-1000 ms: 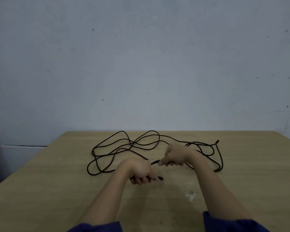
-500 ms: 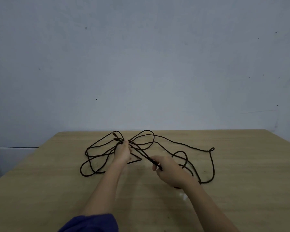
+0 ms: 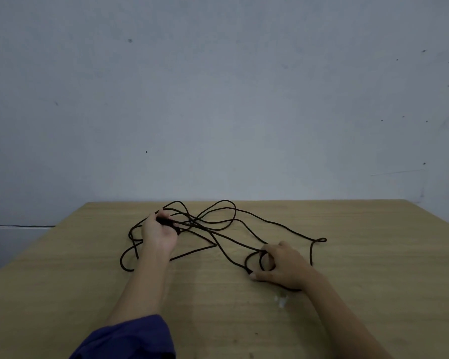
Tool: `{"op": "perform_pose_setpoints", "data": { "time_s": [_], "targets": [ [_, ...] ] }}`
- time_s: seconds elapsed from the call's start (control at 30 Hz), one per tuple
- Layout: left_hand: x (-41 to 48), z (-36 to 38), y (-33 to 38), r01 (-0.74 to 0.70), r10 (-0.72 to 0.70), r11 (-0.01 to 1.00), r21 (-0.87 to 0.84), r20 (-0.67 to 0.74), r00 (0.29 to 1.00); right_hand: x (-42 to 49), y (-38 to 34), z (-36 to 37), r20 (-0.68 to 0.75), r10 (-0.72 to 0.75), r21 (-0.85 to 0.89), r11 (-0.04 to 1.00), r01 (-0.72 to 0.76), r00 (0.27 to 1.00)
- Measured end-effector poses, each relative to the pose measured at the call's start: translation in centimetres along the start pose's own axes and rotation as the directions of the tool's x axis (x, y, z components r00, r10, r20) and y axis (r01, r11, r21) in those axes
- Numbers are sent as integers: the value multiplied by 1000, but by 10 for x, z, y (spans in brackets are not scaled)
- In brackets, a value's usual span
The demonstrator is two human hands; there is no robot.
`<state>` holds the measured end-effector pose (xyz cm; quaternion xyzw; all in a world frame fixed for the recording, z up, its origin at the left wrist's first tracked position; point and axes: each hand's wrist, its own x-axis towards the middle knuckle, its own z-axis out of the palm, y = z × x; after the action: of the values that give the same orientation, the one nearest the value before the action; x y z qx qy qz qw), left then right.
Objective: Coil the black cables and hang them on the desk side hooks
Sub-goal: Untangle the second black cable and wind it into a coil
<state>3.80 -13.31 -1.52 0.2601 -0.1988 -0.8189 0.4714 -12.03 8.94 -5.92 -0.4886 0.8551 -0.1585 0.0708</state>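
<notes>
- Cable (image 3: 194, 252): one long black line, sprawled in loose loops over the far middle of the desk (image 3: 373, 281). Nothing neatly coiled yet, from what I see.
- The tangle is thickest on the left. From there, strands fan out rightward, and one runs to a tiny loop lying flat, far right.
- Left hand (image 3: 158, 233): it's at the thick part of the tangle, fingers curled round a bunch of strands gathered into a dark bundle. That's a firm clench on the cable.
- Loops hang out past that hand to the left and lie on the wood.
- Right hand (image 3: 283, 268): low on the desk, nearer me, well apart from the left. Its fingers are hooked through a small ring of cable, thumb tip down on the wood. So it's closed on the cable too.
- Several strands stretch between the two hands, crossing each other.
- A small white speck (image 3: 281, 301) sits on the desk just beside the right wrist.
- Blue sleeve (image 3: 130, 338) on the left forearm, pushed back; right forearm bare.
- Behind the desk, a plain grey wall (image 3: 218, 99) with a few dark marks.
</notes>
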Motion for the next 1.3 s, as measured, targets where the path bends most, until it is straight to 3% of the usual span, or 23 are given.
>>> {"op": "perform_pose_setpoints", "data": {
  "time_s": [0.17, 0.27, 0.43, 0.53, 0.63, 0.77, 0.87, 0.97, 1.17, 1.3],
  "targets": [
    [-8, -1, -4, -58, 94, 965, 255, -133, 987, 1, 3, -1, -16, -79, -63, 995, 78, 997],
    [-9, -6, -6, -21, 105, 932, 361, -213, 972, -1, 4, -1, -50, -78, 56, 995, 80, 996],
    [-6, -17, -2, 56, -35, 982, 182, -118, 992, -2, 17, -6, -101, -29, 154, 987, 45, 994],
    [-9, -20, 3, 19, -8, 988, 153, -73, 997, -4, 32, -6, -183, -1, 140, 990, 27, 983],
    [-10, -21, 5, -59, 83, 976, 210, -106, 991, -8, 40, -7, -150, 14, 63, 998, -5, 989],
    [-12, -25, 2, -67, 92, 975, 210, -108, 990, -7, 32, -7, -98, 77, 218, 974, -54, 992],
    [-15, -25, -2, -55, 72, 979, 196, -81, 994, -5, 26, -6, -39, 34, 281, 959, -22, 999],
    [-15, -26, -2, -45, 60, 984, 174, -87, 994, -1, 29, 0, 10, 4, 205, 979, -6, 1000],
    [-12, -30, 6, -39, 48, 996, 82, -113, 992, 7, 38, 4, -87, 64, 144, 988, -51, 994],
    [-6, -39, 23, -37, 38, 999, 7, -174, 984, 9, 58, 0, -206, 158, -168, 967, -193, 966]
  ]
}}
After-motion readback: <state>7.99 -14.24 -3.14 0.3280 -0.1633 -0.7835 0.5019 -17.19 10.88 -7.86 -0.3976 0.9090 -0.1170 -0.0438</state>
